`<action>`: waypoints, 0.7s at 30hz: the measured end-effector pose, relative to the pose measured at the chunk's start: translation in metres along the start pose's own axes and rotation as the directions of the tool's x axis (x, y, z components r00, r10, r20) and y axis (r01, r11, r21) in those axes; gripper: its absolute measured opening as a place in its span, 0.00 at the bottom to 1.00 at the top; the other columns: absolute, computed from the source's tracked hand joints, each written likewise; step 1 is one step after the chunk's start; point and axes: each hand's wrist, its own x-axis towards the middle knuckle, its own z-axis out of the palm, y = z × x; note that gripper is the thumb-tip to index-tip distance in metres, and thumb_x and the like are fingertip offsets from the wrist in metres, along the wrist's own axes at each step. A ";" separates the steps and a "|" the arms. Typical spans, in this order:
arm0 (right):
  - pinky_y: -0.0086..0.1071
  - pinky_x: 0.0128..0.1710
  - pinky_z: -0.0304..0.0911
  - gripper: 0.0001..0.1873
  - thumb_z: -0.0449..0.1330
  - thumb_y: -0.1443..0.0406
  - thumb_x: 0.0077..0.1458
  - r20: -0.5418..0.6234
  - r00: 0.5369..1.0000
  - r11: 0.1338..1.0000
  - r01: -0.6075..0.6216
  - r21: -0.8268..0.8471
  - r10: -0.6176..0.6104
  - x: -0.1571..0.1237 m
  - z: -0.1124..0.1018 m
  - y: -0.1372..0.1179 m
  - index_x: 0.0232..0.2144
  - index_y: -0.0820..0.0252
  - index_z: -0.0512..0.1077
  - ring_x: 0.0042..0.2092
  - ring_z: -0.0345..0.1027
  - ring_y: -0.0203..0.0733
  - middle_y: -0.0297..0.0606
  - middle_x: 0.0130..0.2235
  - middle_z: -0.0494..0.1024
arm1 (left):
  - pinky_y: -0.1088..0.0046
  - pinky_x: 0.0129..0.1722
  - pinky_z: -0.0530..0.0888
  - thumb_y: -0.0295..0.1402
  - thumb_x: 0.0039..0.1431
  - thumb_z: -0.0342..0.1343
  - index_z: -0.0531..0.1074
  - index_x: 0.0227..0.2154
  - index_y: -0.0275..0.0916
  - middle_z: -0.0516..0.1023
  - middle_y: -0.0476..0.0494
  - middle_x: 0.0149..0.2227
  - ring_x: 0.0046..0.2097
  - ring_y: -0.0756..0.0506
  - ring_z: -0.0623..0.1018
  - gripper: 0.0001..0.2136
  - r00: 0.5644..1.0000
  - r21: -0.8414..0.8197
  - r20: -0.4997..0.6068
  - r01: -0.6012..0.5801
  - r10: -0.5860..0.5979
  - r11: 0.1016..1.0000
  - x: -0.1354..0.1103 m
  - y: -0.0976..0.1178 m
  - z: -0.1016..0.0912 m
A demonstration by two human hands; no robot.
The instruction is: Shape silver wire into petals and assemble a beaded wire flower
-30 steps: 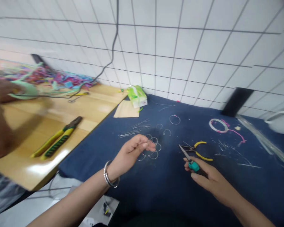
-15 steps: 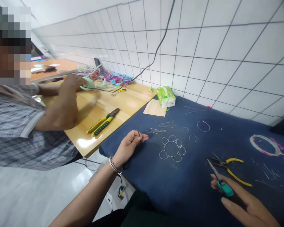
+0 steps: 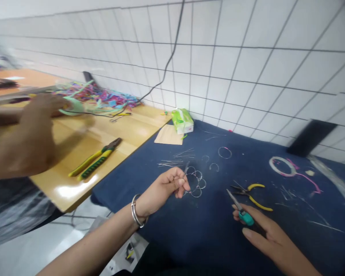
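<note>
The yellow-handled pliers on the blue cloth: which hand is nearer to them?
The right hand: it is just below the pliers in the picture. The left hand is farther away, to their left, by the wire flower.

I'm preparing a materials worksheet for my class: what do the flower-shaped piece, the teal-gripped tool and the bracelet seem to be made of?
Flower-shaped piece: probably metal wire, silvery, in thin open loops.
Teal-gripped tool: likely steel at its grey, tapering tip; the opaque teal grip could be plastic or rubber.
Bracelet: apparently polished metal, silver-coloured with bright highlights.
</note>
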 end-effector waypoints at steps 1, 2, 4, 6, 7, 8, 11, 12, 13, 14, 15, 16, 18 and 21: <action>0.48 0.58 0.44 0.27 0.54 0.56 0.52 -0.003 1.000 1.000 0.022 -0.002 -0.022 -0.001 -0.001 -0.003 0.54 0.54 0.58 0.56 0.54 0.50 0.42 0.55 0.63 | 0.78 0.23 0.60 0.33 0.58 0.50 0.63 0.32 0.35 0.73 0.45 0.29 0.22 0.55 0.64 0.05 0.996 -0.039 0.073 0.044 -0.041 0.998 0.005 0.001 0.014; 0.48 0.57 0.46 0.27 0.54 0.56 0.52 -0.015 0.999 0.999 0.040 -0.007 -0.040 -0.002 -0.002 -0.007 0.54 0.55 0.58 0.56 0.54 0.50 0.42 0.55 0.63 | 0.79 0.22 0.57 0.33 0.58 0.50 0.63 0.32 0.35 0.73 0.46 0.28 0.21 0.56 0.62 0.05 0.987 -0.069 0.144 0.084 -0.073 0.994 0.011 0.001 0.027; 0.47 0.55 0.50 0.26 0.55 0.58 0.52 -0.042 0.996 0.997 0.073 -0.013 -0.073 -0.005 -0.005 -0.014 0.53 0.56 0.60 0.54 0.57 0.50 0.43 0.54 0.64 | 0.79 0.21 0.53 0.32 0.58 0.50 0.63 0.31 0.35 0.71 0.48 0.27 0.20 0.57 0.59 0.05 0.957 -0.109 0.261 0.155 -0.122 0.982 0.021 0.001 0.051; 0.46 0.54 0.51 0.26 0.55 0.60 0.52 -0.088 0.992 0.996 0.093 -0.014 -0.094 -0.006 -0.007 -0.018 0.53 0.58 0.61 0.53 0.58 0.50 0.44 0.53 0.65 | 0.78 0.21 0.51 0.32 0.58 0.50 0.63 0.30 0.35 0.70 0.48 0.26 0.20 0.57 0.57 0.05 0.928 -0.122 0.339 0.206 -0.154 0.971 0.030 0.000 0.071; 0.46 0.54 0.52 0.26 0.55 0.60 0.52 -0.115 0.989 0.995 0.096 -0.007 -0.096 -0.007 -0.008 -0.019 0.53 0.58 0.61 0.53 0.59 0.50 0.44 0.53 0.65 | 0.77 0.21 0.51 0.32 0.58 0.49 0.63 0.30 0.35 0.70 0.49 0.26 0.20 0.57 0.57 0.05 0.916 -0.120 0.364 0.224 -0.167 0.967 0.033 0.000 0.079; 0.46 0.53 0.52 0.26 0.55 0.61 0.51 -0.143 0.985 0.995 0.098 0.003 -0.096 -0.007 -0.010 -0.019 0.53 0.58 0.61 0.52 0.59 0.49 0.44 0.52 0.65 | 0.77 0.21 0.51 0.32 0.58 0.49 0.63 0.30 0.35 0.69 0.49 0.25 0.20 0.57 0.57 0.05 0.906 -0.115 0.383 0.239 -0.179 0.964 0.037 -0.001 0.085; 0.44 0.51 0.55 0.26 0.55 0.64 0.52 -0.185 0.978 0.993 0.110 0.047 -0.099 -0.007 -0.013 -0.017 0.54 0.57 0.59 0.50 0.62 0.47 0.43 0.50 0.68 | 0.77 0.21 0.50 0.33 0.58 0.50 0.62 0.30 0.36 0.69 0.49 0.25 0.20 0.57 0.57 0.06 0.884 -0.100 0.420 0.270 -0.206 0.958 0.043 -0.004 0.097; 0.43 0.50 0.56 0.26 0.54 0.64 0.52 -0.182 0.978 0.991 0.114 0.065 -0.101 -0.007 -0.015 -0.017 0.54 0.57 0.59 0.49 0.63 0.46 0.42 0.49 0.68 | 0.76 0.21 0.50 0.33 0.57 0.50 0.62 0.30 0.36 0.68 0.49 0.25 0.20 0.57 0.56 0.06 0.879 -0.096 0.426 0.279 -0.214 0.956 0.045 -0.005 0.099; 0.42 0.50 0.57 0.26 0.54 0.65 0.52 -0.174 0.980 0.990 0.115 0.083 -0.099 -0.007 -0.016 -0.016 0.55 0.57 0.58 0.48 0.63 0.45 0.41 0.47 0.69 | 0.76 0.21 0.49 0.34 0.57 0.50 0.63 0.30 0.36 0.68 0.49 0.25 0.20 0.57 0.56 0.06 0.875 -0.090 0.431 0.286 -0.222 0.954 0.046 -0.007 0.100; 0.42 0.49 0.58 0.26 0.54 0.65 0.52 -0.166 0.981 0.988 0.114 0.103 -0.096 -0.006 -0.017 -0.015 0.55 0.56 0.58 0.48 0.63 0.45 0.41 0.46 0.70 | 0.76 0.21 0.49 0.34 0.57 0.50 0.63 0.30 0.36 0.68 0.49 0.25 0.20 0.57 0.56 0.06 0.872 -0.082 0.433 0.292 -0.230 0.953 0.046 -0.009 0.100; 0.41 0.49 0.58 0.26 0.54 0.65 0.52 -0.160 0.983 0.986 0.110 0.121 -0.091 -0.006 -0.017 -0.014 0.54 0.56 0.59 0.47 0.64 0.44 0.40 0.46 0.70 | 0.76 0.21 0.49 0.34 0.57 0.50 0.63 0.30 0.36 0.68 0.50 0.25 0.20 0.57 0.56 0.06 0.868 -0.073 0.436 0.297 -0.238 0.952 0.047 -0.011 0.100; 0.41 0.49 0.58 0.26 0.55 0.65 0.52 -0.153 0.985 0.985 0.105 0.136 -0.084 -0.006 -0.018 -0.014 0.54 0.56 0.59 0.47 0.64 0.44 0.40 0.46 0.70 | 0.76 0.21 0.49 0.34 0.57 0.49 0.63 0.31 0.36 0.69 0.50 0.25 0.20 0.57 0.56 0.06 0.864 -0.063 0.440 0.303 -0.246 0.951 0.047 -0.013 0.100; 0.42 0.50 0.57 0.26 0.55 0.64 0.51 -0.144 0.987 0.983 0.092 0.156 -0.070 -0.005 -0.019 -0.013 0.54 0.56 0.60 0.48 0.63 0.45 0.40 0.46 0.70 | 0.76 0.21 0.49 0.33 0.57 0.49 0.63 0.31 0.36 0.69 0.50 0.25 0.20 0.57 0.56 0.05 0.852 -0.039 0.451 0.315 -0.265 0.948 0.046 -0.017 0.100; 0.41 0.49 0.56 0.25 0.55 0.64 0.52 -0.131 0.990 0.983 0.074 0.166 -0.052 -0.004 -0.019 -0.013 0.53 0.55 0.60 0.47 0.63 0.45 0.39 0.45 0.70 | 0.76 0.21 0.50 0.33 0.56 0.49 0.63 0.30 0.36 0.69 0.50 0.25 0.20 0.57 0.57 0.05 0.839 -0.006 0.460 0.330 -0.290 0.944 0.044 -0.019 0.100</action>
